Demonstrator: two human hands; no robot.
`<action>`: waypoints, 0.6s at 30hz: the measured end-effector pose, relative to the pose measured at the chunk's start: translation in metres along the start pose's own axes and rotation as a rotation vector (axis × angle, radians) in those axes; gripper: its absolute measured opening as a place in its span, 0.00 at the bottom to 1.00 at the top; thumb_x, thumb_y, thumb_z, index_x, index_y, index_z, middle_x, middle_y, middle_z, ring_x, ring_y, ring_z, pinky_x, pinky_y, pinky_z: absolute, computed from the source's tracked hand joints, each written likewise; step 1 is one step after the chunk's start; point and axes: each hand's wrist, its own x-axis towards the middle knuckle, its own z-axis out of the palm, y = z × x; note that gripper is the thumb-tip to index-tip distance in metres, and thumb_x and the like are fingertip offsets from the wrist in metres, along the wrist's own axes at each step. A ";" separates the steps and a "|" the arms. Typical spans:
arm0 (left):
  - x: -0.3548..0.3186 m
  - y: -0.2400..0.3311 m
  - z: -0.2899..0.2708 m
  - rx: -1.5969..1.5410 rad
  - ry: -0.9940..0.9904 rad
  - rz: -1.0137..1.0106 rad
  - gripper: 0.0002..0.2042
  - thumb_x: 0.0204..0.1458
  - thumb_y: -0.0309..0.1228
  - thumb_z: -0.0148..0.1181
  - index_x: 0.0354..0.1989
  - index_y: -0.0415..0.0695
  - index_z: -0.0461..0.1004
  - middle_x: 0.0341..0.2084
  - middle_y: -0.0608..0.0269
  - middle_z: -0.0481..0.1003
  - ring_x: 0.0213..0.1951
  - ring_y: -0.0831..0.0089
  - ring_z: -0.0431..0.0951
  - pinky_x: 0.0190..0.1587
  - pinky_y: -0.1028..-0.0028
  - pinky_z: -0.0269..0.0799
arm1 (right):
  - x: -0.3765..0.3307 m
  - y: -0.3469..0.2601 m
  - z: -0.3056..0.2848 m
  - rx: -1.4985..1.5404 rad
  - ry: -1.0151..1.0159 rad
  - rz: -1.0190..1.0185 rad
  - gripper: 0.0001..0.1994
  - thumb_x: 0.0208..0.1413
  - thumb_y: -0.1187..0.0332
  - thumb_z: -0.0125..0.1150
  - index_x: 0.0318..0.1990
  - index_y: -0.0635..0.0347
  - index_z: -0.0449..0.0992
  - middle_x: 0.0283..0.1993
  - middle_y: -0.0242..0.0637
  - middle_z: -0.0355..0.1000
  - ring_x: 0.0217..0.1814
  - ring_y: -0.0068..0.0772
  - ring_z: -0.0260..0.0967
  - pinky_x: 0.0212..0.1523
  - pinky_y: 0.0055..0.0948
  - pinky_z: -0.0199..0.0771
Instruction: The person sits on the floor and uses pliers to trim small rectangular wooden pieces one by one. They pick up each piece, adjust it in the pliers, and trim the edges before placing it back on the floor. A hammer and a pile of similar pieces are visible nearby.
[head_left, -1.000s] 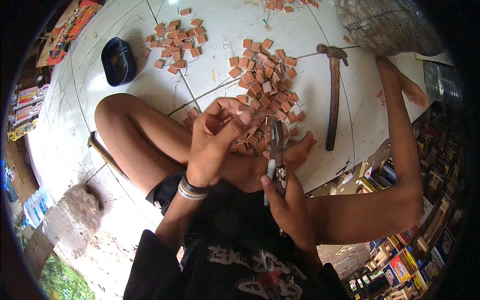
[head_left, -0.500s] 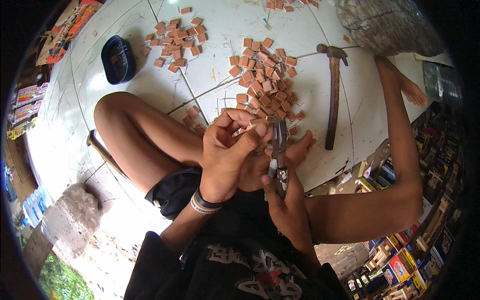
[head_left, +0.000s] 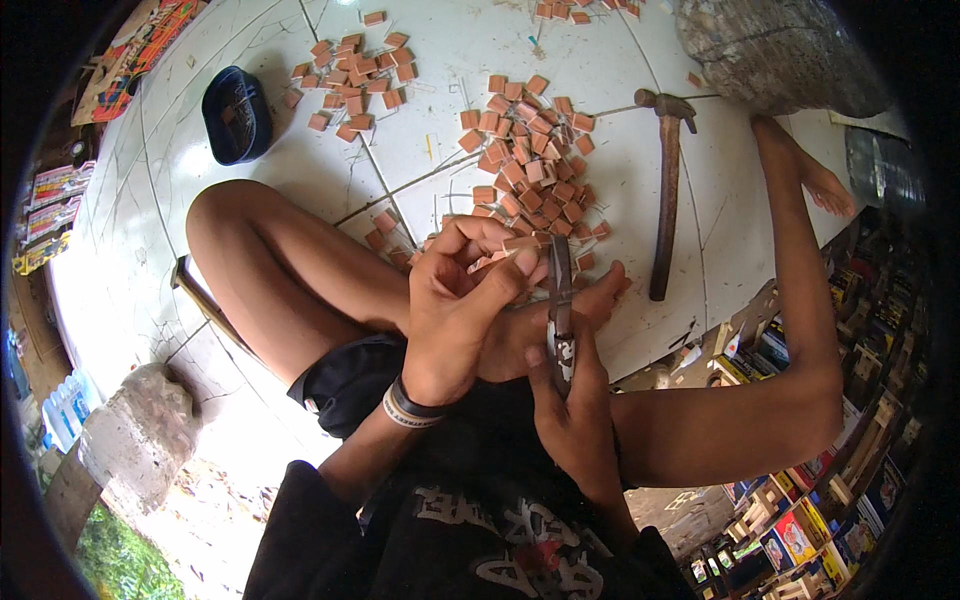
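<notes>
a small tan piece [head_left: 500,258] sits mid-frame, pinched in the left hand [head_left: 462,310], its long axis pointing right at the pliers [head_left: 560,310]. the right hand [head_left: 572,400], just below, is closed round their handles; brick pile [head_left: 530,165] above.

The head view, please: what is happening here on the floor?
A person sits on a white tiled floor with legs folded. The right hand grips a pair of pliers, tip pointing away from the body. The left hand pinches a small thin piece at the tip of the pliers. A heap of small orange-brown tiles lies just ahead, a hammer to its right, and a dark bowl to the left.
</notes>
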 end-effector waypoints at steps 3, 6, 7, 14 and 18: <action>-0.001 -0.001 -0.001 0.038 -0.010 0.043 0.14 0.61 0.22 0.65 0.54 0.33 0.73 0.46 0.57 0.80 0.47 0.74 0.81 0.54 0.72 0.78 | -0.001 -0.002 -0.002 0.079 -0.040 0.019 0.19 0.73 0.60 0.52 0.61 0.67 0.66 0.55 0.58 0.70 0.57 0.59 0.72 0.58 0.48 0.71; -0.002 -0.002 0.000 0.045 -0.010 0.093 0.15 0.62 0.22 0.64 0.56 0.32 0.75 0.47 0.57 0.81 0.47 0.74 0.81 0.54 0.73 0.79 | 0.000 -0.003 -0.001 0.037 -0.051 0.004 0.17 0.73 0.65 0.54 0.61 0.65 0.65 0.50 0.44 0.71 0.54 0.32 0.70 0.55 0.33 0.70; -0.003 -0.002 0.001 0.040 -0.004 0.105 0.15 0.62 0.21 0.64 0.56 0.32 0.75 0.47 0.57 0.81 0.47 0.74 0.81 0.53 0.73 0.79 | 0.000 -0.003 0.000 0.001 -0.038 0.001 0.17 0.73 0.65 0.54 0.61 0.66 0.65 0.50 0.44 0.71 0.54 0.32 0.70 0.55 0.33 0.70; -0.006 0.000 0.003 0.050 0.042 0.091 0.14 0.62 0.22 0.64 0.55 0.32 0.77 0.44 0.59 0.82 0.45 0.76 0.81 0.51 0.75 0.79 | 0.000 -0.002 0.008 0.000 -0.001 -0.013 0.17 0.73 0.65 0.54 0.62 0.66 0.64 0.50 0.44 0.70 0.53 0.32 0.70 0.55 0.33 0.71; -0.007 0.000 0.004 0.036 0.049 0.095 0.15 0.62 0.22 0.64 0.56 0.32 0.77 0.44 0.59 0.82 0.45 0.77 0.81 0.51 0.76 0.78 | 0.000 -0.004 0.007 0.015 -0.019 -0.017 0.19 0.73 0.62 0.52 0.62 0.66 0.64 0.54 0.58 0.70 0.57 0.57 0.72 0.59 0.48 0.70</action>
